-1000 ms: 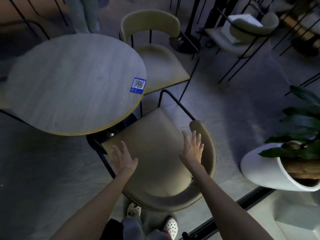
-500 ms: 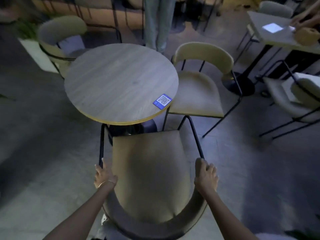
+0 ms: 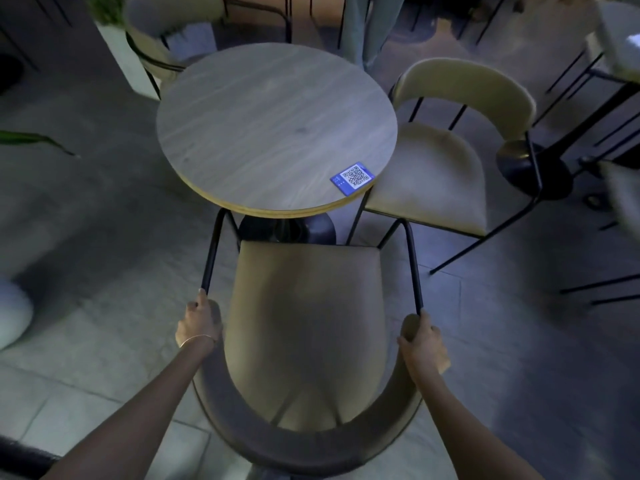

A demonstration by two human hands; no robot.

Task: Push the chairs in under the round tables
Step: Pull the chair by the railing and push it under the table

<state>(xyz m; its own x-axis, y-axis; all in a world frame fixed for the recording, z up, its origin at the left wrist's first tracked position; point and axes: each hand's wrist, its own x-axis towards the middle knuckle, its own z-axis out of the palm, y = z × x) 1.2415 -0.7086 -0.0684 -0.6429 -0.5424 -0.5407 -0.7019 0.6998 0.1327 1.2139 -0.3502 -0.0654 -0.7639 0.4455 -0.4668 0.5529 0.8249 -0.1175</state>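
Note:
A beige cushioned chair point(image 3: 308, 317) with a curved backrest and black metal arms stands right in front of me, facing the round wooden table point(image 3: 273, 123). Its seat front edge sits just short of the table's near rim. My left hand point(image 3: 198, 322) is shut on the left end of the chair's backrest where the black arm meets it. My right hand point(image 3: 423, 342) grips the right end of the backrest the same way. A blue QR-code sticker point(image 3: 353, 177) lies near the table's right rim.
A second beige chair point(image 3: 440, 168) stands at the table's right, its seat partly under the rim. A third chair point(image 3: 156, 36) is at the far left beside a white planter point(image 3: 121, 53). Someone's legs point(image 3: 367, 26) stand beyond the table. More tables and black chair legs crowd the right.
My hands went from lying flat on the seat to gripping both ends of the backrest. The chair now faces the table squarely, and the table looks nearer.

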